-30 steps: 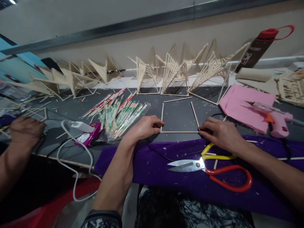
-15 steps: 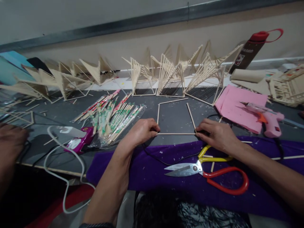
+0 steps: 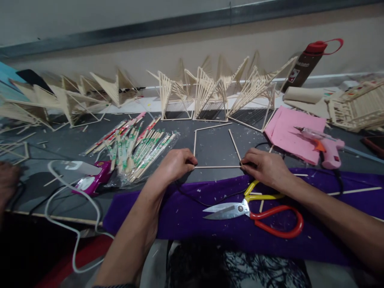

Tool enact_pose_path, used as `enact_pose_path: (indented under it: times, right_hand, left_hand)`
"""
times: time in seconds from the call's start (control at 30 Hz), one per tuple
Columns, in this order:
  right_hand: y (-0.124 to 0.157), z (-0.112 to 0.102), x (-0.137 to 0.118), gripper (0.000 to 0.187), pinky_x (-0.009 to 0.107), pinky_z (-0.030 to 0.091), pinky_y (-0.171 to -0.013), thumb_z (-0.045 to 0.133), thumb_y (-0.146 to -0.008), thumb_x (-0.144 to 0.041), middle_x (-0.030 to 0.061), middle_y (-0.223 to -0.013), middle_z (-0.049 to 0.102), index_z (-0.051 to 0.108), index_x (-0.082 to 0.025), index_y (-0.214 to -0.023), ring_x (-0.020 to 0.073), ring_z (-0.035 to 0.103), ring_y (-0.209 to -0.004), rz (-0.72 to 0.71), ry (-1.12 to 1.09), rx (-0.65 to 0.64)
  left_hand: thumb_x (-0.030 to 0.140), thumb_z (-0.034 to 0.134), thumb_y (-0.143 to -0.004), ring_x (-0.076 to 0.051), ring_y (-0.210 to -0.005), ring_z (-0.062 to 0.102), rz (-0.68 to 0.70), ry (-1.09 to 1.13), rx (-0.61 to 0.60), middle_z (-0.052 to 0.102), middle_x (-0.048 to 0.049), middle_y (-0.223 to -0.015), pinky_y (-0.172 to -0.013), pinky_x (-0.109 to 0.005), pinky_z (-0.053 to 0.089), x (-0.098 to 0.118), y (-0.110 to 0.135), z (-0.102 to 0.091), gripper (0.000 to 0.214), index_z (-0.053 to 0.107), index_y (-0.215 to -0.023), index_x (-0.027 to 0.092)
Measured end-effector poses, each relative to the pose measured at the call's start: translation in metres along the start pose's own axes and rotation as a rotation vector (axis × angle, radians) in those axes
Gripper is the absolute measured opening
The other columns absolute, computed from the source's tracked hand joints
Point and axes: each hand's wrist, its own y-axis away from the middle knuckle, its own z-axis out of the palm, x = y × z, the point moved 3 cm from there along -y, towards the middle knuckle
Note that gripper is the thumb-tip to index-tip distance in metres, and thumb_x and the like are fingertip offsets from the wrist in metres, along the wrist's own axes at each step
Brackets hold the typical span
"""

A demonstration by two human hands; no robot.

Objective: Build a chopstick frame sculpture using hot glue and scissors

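At a grey desk (image 3: 213, 149) before a pale wall (image 3: 120, 56), our left hand (image 3: 177, 163) and right hand (image 3: 264, 166) pinched both ends of a wooden stick (image 3: 218, 167) lying left to right.

We seem to be in a craft workshop where models are built. Angular stick models (image 3: 211, 94) stand in a row along the wall (image 3: 126, 60), at the back of a long dark tabletop (image 3: 216, 148) sprinkled with scraps and pale flecks. We see materials and tools lying together: a heap of wrapped sticks (image 3: 139, 152) with green and red printing, a pink glue gun (image 3: 331, 154) partly on pink sheets (image 3: 279, 130), and large scissors (image 3: 241, 208) on a purple cloth (image 3: 180, 218). Before us, thin sticks (image 3: 218, 167) form a four-sided outline. At the left edge, another person's hand (image 3: 7, 180) suggests we share the space.
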Motion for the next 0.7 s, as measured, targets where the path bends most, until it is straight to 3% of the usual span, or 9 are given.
enact_pose_path:
  times: [0.3, 0.53, 0.7]
  right_hand:
    - [0.001, -0.003, -0.002, 0.019, 0.021, 0.039, -0.061, 0.052, -0.084, -0.031, 0.0015, -0.089, 0.062, 0.067, -0.021, -0.089, 0.0122, 0.06, -0.072, 0.059, -0.036, -0.008]
    - [-0.001, -0.007, 0.004, 0.024, 0.022, 0.04, -0.067, 0.047, -0.087, -0.026, 0.0029, -0.085, 0.063, 0.069, -0.02, -0.09, 0.0133, 0.059, -0.077, 0.04, -0.082, -0.037]
    - [0.0, -0.01, 0.009, 0.023, 0.022, 0.04, -0.065, 0.047, -0.087, -0.024, 0.0037, -0.082, 0.062, 0.069, -0.018, -0.091, 0.0122, 0.058, -0.073, 0.012, -0.147, 0.054]
  left_hand:
    - [0.018, 0.061, -0.07, -0.012, -0.077, 0.06, 0.032, 0.095, -0.002, 0.065, -0.0017, -0.088, -0.07, -0.023, 0.044, -0.006, 0.001, 0.0, 0.019, 0.07, -0.086, 0.018]
    - [0.026, 0.061, -0.068, -0.015, -0.081, 0.062, -0.045, 0.267, -0.03, 0.069, -0.0021, -0.089, -0.072, -0.025, 0.047, -0.018, -0.001, 0.001, 0.026, 0.07, -0.091, 0.019]
    - [0.032, 0.054, -0.075, -0.013, -0.063, 0.061, -0.127, 0.287, 0.037, 0.069, -0.002, -0.075, -0.062, -0.024, 0.047, -0.017, 0.001, -0.004, 0.026, 0.068, -0.092, 0.018]
